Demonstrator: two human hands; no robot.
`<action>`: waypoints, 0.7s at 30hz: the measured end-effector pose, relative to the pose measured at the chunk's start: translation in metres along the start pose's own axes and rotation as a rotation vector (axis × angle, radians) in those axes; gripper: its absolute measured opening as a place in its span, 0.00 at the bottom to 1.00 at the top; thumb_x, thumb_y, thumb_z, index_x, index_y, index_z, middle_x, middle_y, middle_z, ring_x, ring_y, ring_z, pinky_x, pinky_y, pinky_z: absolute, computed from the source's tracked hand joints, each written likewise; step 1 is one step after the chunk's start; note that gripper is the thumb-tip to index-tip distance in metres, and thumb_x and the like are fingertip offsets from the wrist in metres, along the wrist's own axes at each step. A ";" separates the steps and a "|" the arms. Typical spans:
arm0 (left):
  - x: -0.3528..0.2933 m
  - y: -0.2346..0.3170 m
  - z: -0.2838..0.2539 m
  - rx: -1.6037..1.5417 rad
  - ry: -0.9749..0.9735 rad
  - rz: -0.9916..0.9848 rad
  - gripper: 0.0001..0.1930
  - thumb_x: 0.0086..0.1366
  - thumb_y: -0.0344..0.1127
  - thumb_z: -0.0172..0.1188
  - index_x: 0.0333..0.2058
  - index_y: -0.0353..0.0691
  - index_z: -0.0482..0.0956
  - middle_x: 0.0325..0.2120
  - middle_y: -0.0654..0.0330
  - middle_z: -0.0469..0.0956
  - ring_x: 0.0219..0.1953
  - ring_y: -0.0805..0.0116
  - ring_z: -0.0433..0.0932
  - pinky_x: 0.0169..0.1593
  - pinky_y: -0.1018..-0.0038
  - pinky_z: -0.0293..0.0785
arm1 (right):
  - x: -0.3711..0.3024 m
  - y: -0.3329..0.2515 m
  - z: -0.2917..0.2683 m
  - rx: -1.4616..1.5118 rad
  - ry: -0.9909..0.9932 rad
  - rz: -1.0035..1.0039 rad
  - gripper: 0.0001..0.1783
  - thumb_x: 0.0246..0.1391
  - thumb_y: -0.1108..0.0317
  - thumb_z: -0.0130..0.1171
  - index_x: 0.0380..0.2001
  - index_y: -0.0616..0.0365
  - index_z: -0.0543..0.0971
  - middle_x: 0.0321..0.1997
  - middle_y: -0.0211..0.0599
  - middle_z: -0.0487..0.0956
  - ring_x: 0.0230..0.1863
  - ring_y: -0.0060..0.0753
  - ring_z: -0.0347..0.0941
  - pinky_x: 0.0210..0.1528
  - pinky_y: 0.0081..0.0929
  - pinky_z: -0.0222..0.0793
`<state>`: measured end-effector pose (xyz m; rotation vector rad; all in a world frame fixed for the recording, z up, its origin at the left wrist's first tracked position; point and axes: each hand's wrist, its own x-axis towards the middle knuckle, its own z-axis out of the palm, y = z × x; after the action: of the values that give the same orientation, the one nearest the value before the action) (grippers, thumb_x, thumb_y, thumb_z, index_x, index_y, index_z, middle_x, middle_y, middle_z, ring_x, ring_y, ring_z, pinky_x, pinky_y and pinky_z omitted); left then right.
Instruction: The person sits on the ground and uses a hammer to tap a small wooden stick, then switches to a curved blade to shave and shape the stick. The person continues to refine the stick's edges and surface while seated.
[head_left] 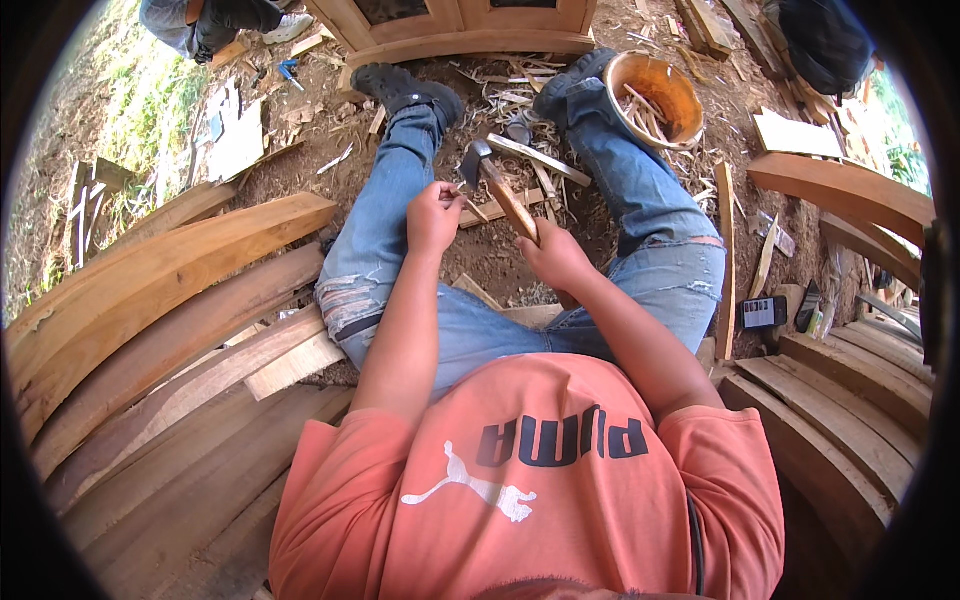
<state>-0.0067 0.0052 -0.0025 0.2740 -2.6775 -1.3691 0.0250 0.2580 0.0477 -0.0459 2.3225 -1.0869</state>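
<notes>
My right hand (560, 260) is wrapped round the wooden handle of a hammer (513, 203). Its dark metal head points away from me and sits beside the fingers of my left hand (435, 217). Those fingers are pinched together around something small and thin that I cannot make out. Close by, a narrow wooden stick (475, 209) shows just past the fingertips. Both hands hang over the ground between my outstretched legs in torn blue jeans (385, 190). A pale wood strip (540, 160) lies just beyond the hammer head.
An orange-brown bucket (675, 90) with wood scraps stands by my right foot. Ahead is a wooden panelled frame (470, 42). Curved timbers (180, 265) flank my left, stacked boards (850, 390) my right. A phone (764, 313) lies at right. Another person's leg (225, 25) shows far left.
</notes>
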 end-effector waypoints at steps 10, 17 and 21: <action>0.001 0.001 -0.002 0.113 0.032 0.058 0.10 0.69 0.34 0.73 0.44 0.34 0.86 0.34 0.50 0.90 0.35 0.57 0.91 0.39 0.66 0.84 | -0.009 0.003 0.000 0.115 0.127 -0.097 0.18 0.71 0.58 0.63 0.47 0.65 0.77 0.35 0.56 0.83 0.37 0.53 0.82 0.45 0.48 0.76; 0.000 0.006 0.001 0.079 0.076 0.097 0.09 0.69 0.32 0.72 0.43 0.34 0.86 0.33 0.50 0.90 0.36 0.56 0.91 0.39 0.65 0.84 | -0.005 0.023 0.011 0.036 0.024 0.023 0.20 0.71 0.56 0.59 0.47 0.67 0.77 0.44 0.65 0.84 0.50 0.70 0.81 0.53 0.56 0.74; 0.000 0.007 0.000 0.102 0.082 0.127 0.08 0.69 0.32 0.72 0.43 0.35 0.86 0.34 0.50 0.90 0.36 0.56 0.91 0.38 0.65 0.84 | -0.006 0.016 0.003 0.104 0.053 0.009 0.20 0.71 0.56 0.59 0.47 0.66 0.77 0.44 0.65 0.84 0.49 0.70 0.81 0.53 0.57 0.74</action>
<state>-0.0071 0.0097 0.0033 0.1626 -2.6501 -1.1628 0.0352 0.2686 0.0376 0.0335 2.3067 -1.2159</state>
